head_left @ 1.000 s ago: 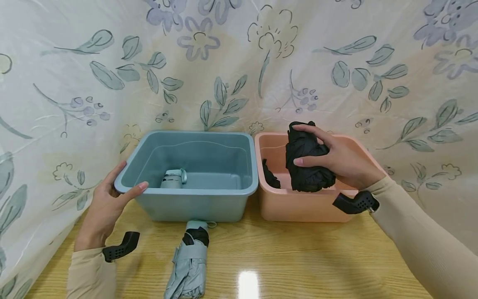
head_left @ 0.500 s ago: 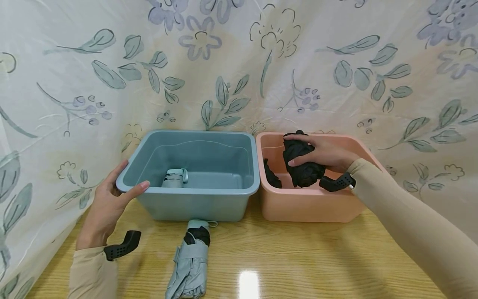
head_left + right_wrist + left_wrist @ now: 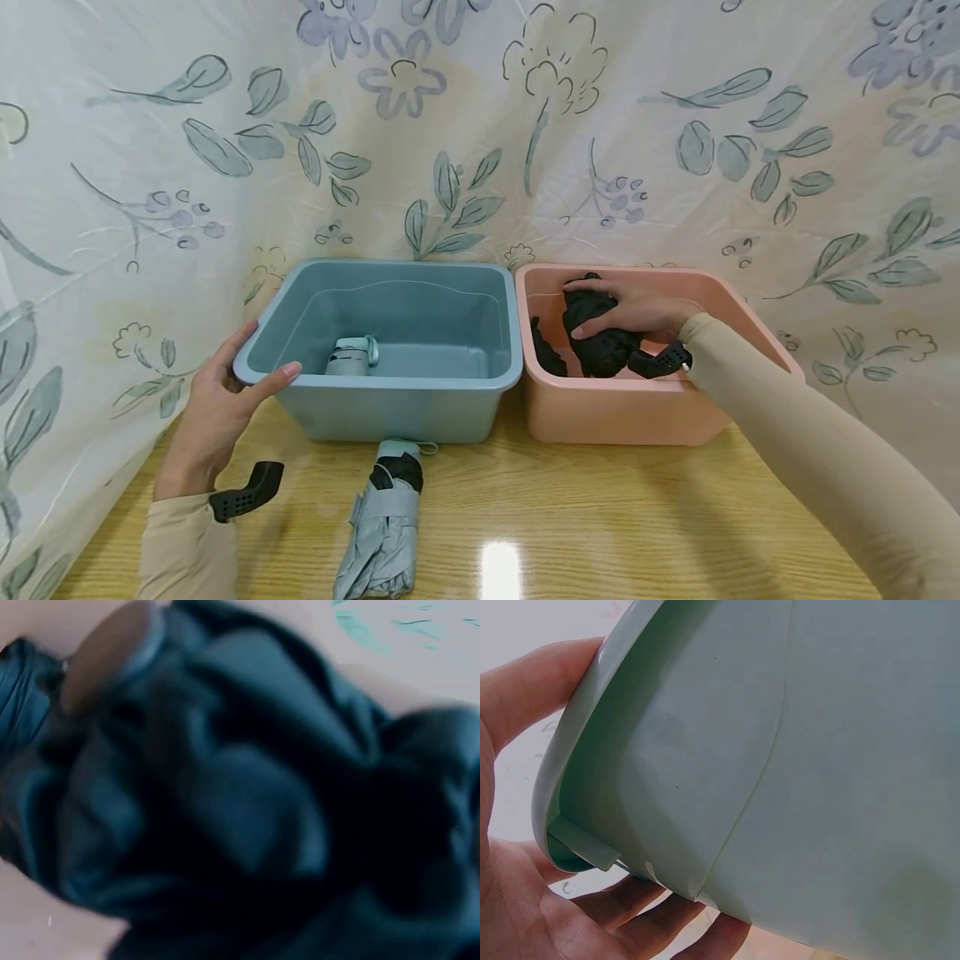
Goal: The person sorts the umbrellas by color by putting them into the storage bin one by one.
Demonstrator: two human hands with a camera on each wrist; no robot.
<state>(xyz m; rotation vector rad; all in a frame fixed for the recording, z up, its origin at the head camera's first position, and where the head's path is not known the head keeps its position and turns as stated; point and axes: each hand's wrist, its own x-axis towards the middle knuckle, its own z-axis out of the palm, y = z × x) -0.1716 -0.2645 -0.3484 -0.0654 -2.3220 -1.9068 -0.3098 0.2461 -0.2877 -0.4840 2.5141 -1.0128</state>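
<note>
My left hand (image 3: 213,408) grips the left end of a blue plastic bin (image 3: 397,412). Its thumb lies over the front rim; in the left wrist view the fingers (image 3: 656,930) curve against the bin's outer wall. My right hand (image 3: 626,312) is down inside a pink plastic bin (image 3: 615,417), holding a crumpled bundle of black cloth (image 3: 603,354). Dark folds of this cloth fill most of the blurred right wrist view. A second, smaller black cloth piece (image 3: 550,354) lies at the pink bin's left end.
Inside the blue bin is a small bottle (image 3: 348,358) with a pale blue looped cap. A folded grey-green umbrella (image 3: 386,521) lies on the wooden table (image 3: 585,517) before the bins, which stand side by side. A floral curtain (image 3: 465,125) hangs behind.
My right hand has lowered the black cloth bundle from above the pink bin's rim down into the bin, moving slightly left. The left hand keeps its place on the blue bin.
</note>
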